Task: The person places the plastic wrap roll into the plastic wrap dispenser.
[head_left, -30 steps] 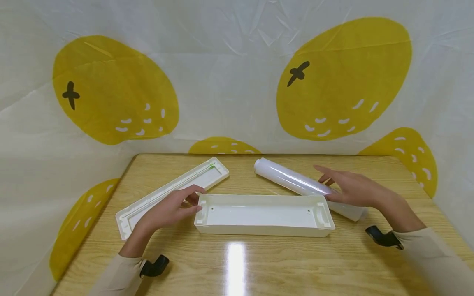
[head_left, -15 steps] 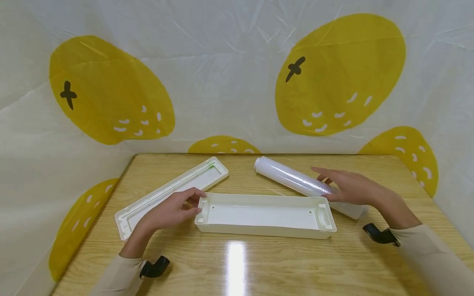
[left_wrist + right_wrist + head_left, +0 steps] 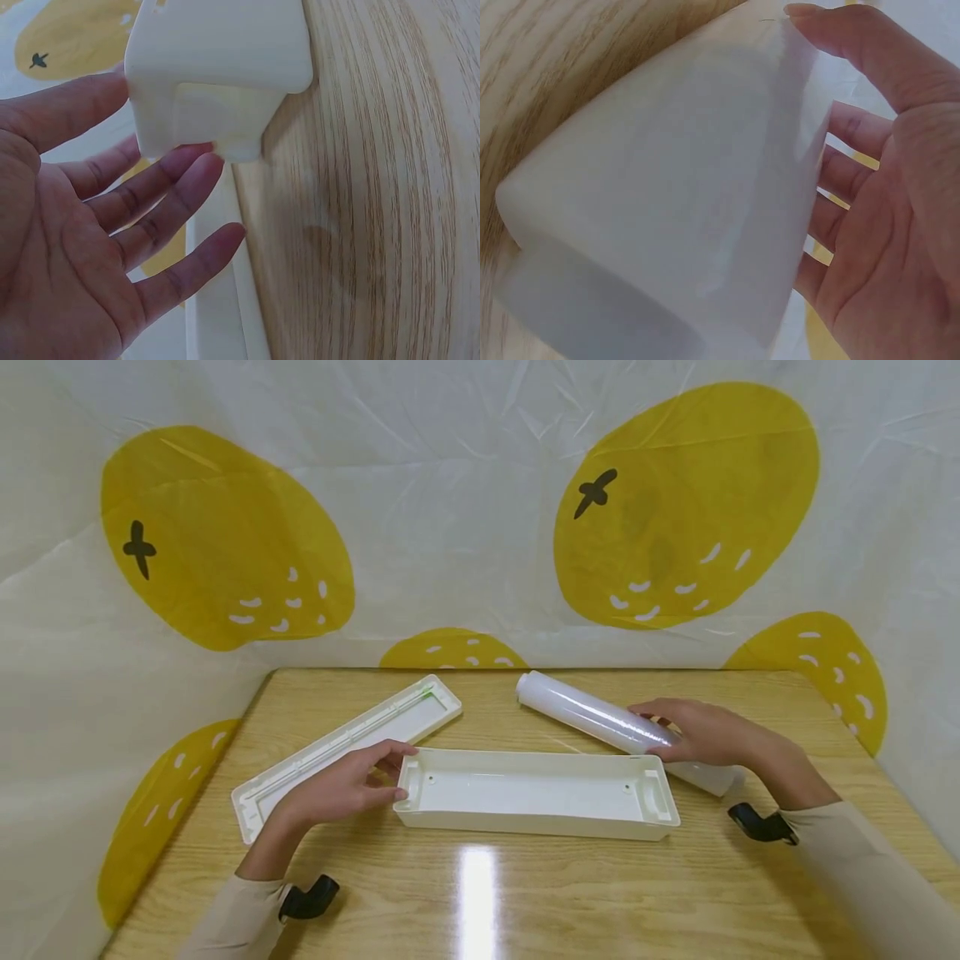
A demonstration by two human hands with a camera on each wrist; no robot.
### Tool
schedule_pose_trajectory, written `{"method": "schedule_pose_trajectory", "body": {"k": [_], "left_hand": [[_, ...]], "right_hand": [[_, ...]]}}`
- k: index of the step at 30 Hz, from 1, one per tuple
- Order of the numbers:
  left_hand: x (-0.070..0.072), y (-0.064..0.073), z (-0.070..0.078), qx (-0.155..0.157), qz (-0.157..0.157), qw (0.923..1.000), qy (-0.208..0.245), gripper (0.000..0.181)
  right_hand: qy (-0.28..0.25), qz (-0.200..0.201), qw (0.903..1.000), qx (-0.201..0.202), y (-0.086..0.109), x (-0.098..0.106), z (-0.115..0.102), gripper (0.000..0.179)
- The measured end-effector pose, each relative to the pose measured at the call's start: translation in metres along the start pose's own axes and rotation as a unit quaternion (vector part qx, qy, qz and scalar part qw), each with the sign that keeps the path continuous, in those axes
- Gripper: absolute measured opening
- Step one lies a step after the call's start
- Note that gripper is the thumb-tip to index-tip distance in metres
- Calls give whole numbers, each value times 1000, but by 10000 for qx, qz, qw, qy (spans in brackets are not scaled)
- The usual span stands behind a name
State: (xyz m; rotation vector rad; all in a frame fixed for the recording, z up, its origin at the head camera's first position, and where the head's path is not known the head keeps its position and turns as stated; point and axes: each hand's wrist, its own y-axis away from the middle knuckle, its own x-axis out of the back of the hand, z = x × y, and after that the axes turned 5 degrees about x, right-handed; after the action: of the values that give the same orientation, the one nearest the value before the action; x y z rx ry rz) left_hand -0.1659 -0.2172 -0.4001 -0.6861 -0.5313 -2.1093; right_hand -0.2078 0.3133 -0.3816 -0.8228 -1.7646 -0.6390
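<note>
A long white plastic box [image 3: 532, 793], with its top uncovered, sits in the middle of the wooden table. My left hand [image 3: 341, 783] holds the box's left end, thumb and fingers on either side; in the left wrist view the box end [image 3: 214, 112] shows above the fingertips. Behind the box, at a slant, lies a roll of cling film [image 3: 592, 710]. My right hand [image 3: 708, 735] grips this roll near its right end. Up close in the right wrist view, the roll [image 3: 682, 165] fills the space between thumb and fingers, and part of the fingers is hidden behind it.
A white lid [image 3: 397, 710] with a rail and a small green part lies slanted behind my left hand. The table [image 3: 600, 893] ends at the back against a white cloth [image 3: 450, 527] printed with yellow fruit.
My right hand's fingers have moved slightly left and closed round the cling film roll, whose right end has shifted slightly. The left hand has stayed at the box's end.
</note>
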Motion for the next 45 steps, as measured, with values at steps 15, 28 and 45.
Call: {"method": "schedule_pose_trajectory", "body": {"k": [15,28,45], "left_hand": [[0,-1,-1,121,-19,9999,109,54],[1,-1,1,196,24,9998,-11,55],[1,-3,1,97,-5,9999,-45,54]], "right_hand": [[172,310,9993,-104,-6,-7,4,73],[-468,821,9955,14,-16,-19,0,70],[-1120,751,9897,-473,-30,-27,11,65]]}}
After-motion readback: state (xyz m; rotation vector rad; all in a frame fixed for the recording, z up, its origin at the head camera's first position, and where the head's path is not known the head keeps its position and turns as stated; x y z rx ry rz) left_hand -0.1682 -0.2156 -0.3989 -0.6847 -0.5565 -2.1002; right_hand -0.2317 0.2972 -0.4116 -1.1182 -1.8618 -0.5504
